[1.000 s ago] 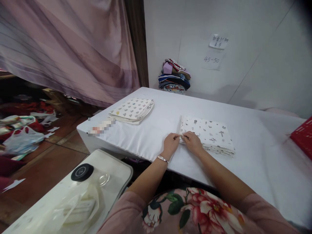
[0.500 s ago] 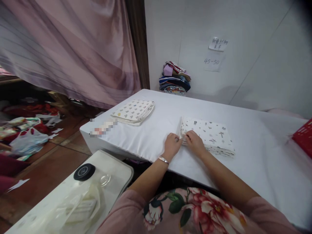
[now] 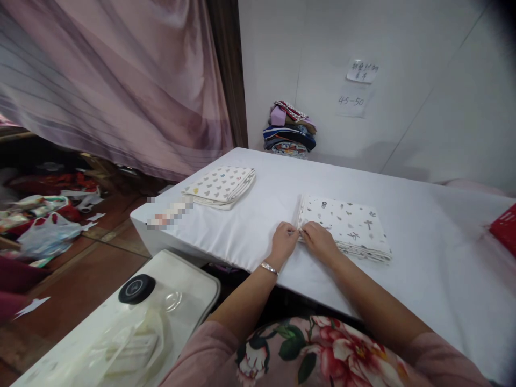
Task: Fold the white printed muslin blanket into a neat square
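A white folded cloth (image 3: 342, 220) with small dark prints lies flat in layers on the white-covered table (image 3: 419, 263). My left hand (image 3: 284, 241) is closed at its near left corner, fingertips pinching the edge. Close beside it, my right hand (image 3: 318, 241) also pinches that same corner, thumb and fingers together. The fingertips of both hands nearly meet there and partly hide the corner. Farther left, a second folded cloth (image 3: 221, 185) with grey prints rests near the table's left end, apart from my hands.
At the lower left, a white side table (image 3: 181, 269) bears a black round lid (image 3: 137, 288) and a clear plastic bag (image 3: 133, 344). Folded fabrics (image 3: 289, 131) are stacked by the wall. A red object (image 3: 504, 226) stands at the right edge. A pink curtain (image 3: 161, 80) hangs left.
My right hand has shifted slightly left, closer to my left hand at the cloth's corner. The cloth stays in place apart from a slight shift of the view.
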Tool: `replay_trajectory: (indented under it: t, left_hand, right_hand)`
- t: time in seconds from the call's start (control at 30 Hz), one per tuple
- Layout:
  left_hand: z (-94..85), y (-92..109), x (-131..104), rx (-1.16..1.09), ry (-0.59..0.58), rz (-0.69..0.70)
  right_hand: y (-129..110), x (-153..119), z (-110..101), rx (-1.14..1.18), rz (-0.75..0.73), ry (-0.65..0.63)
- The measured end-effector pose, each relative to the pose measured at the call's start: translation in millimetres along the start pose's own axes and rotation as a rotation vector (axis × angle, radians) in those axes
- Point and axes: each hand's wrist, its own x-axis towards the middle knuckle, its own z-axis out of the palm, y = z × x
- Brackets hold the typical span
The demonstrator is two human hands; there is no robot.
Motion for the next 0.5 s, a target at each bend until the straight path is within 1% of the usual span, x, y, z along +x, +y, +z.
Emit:
replay_trajectory:
  t: [0.1,0.17,0.23,0.37,0.43,0.5]
  left_hand:
    - [0.5,-1.8,0.5,-0.023,0.002,0.0]
    - [0.6,-3.3,1.3,-0.051,-0.008,0.006]
    - [0.5,-4.7,2.4,-0.091,-0.025,0.024]
    - [0.1,-7.4,3.9,-0.163,-0.068,0.066]
    - [-0.4,-8.0,4.0,-0.179,-0.074,0.081]
    - [-1.4,-7.5,3.8,-0.171,-0.047,0.062]
  right_hand:
    - [1.8,-1.2,0.9,0.043,-0.031,-0.007]
    - [2.2,-1.7,2.2,0.059,-0.023,0.002]
    - [1.9,-1.6,3.9,0.09,0.03,0.033]
    - [0.7,0.4,6.9,0.204,0.208,0.08]
    - [0.9,1.1,7.9,0.231,0.249,0.084]
    - [2.0,1.0,8.8,0.247,0.259,0.101]
